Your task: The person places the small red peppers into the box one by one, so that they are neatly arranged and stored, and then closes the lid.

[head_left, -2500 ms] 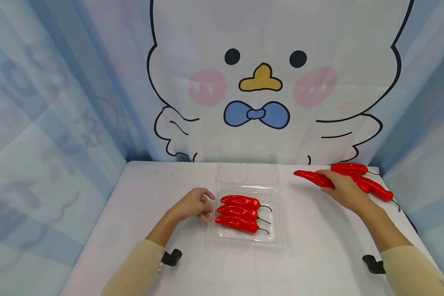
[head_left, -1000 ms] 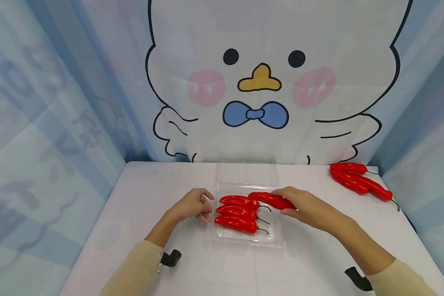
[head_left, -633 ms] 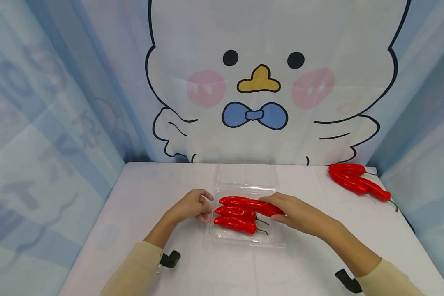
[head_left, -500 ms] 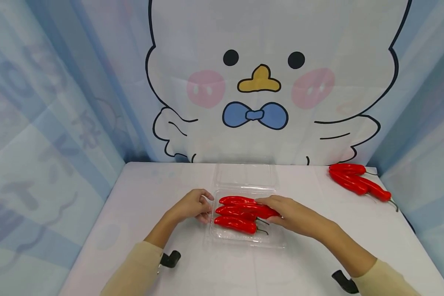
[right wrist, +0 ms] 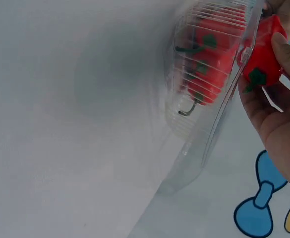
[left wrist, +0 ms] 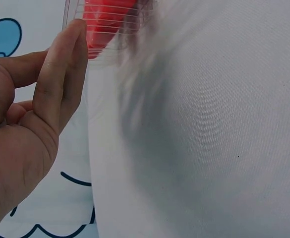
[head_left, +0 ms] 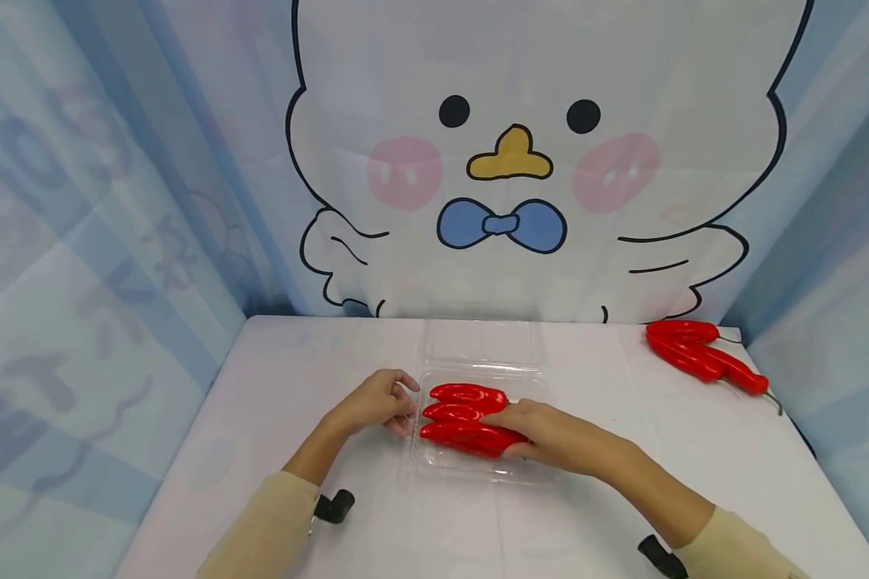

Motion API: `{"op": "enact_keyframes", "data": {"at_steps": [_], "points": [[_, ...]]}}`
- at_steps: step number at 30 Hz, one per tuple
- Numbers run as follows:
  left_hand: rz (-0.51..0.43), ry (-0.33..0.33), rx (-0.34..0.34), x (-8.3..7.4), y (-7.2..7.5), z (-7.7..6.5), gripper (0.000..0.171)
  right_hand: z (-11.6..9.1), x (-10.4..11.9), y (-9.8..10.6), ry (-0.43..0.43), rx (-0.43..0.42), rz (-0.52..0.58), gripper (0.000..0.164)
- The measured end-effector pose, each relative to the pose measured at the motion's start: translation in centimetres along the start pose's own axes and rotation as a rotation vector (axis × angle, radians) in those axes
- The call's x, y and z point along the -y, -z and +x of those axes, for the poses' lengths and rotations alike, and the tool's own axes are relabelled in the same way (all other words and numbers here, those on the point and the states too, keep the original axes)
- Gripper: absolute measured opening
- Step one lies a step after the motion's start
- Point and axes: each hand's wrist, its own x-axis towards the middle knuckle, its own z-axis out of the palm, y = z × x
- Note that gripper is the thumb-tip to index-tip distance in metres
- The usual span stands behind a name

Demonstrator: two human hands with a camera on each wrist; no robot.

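Note:
A clear plastic clamshell box (head_left: 539, 470) lies on the table, its lid (head_left: 481, 342) folded back. Red chili peppers (head_left: 467, 392) rest side by side inside. My right hand (head_left: 561, 438) grips another chili pepper (right wrist: 264, 54) between thumb and fingers, over the nearer peppers; its green stem end shows in the right wrist view. In the head view the held pepper merges with those beneath, so contact cannot be told. At the box's left side is my left hand (head_left: 380, 400), its fingers (left wrist: 60, 69) fairly straight against or close to the clear wall, holding nothing.
Several more red chili peppers (head_left: 695, 354) lie in a pile at the table's back right corner. A white cloth covers the table (head_left: 333, 346). Behind it hangs a curtain with a cartoon character (head_left: 510, 265), and blue curtains (head_left: 94, 281) close off both sides.
My right hand has carried a chili pepper from the pile leftward to the box, then lowered it and moved it towards me across the peppers there. My left hand has stayed put.

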Motion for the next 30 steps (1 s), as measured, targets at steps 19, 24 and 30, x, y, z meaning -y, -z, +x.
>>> {"op": "enact_keyframes", "data": {"at_steps": [19,24,30], "points": [[-0.014,-0.009,0.013,-0.4,-0.1,0.0,0.029,1.1,0.7,-1.4,0.057,0.02,-0.06,0.05],[-0.009,-0.001,0.007,-0.3,-0.1,-0.1,0.029,1.4,0.6,-1.8,0.066,0.019,-0.054,0.048],[-0.011,-0.005,0.008,-0.2,0.0,-0.1,0.03,1.8,0.7,-2.1,0.067,0.012,-0.061,0.045]]}}
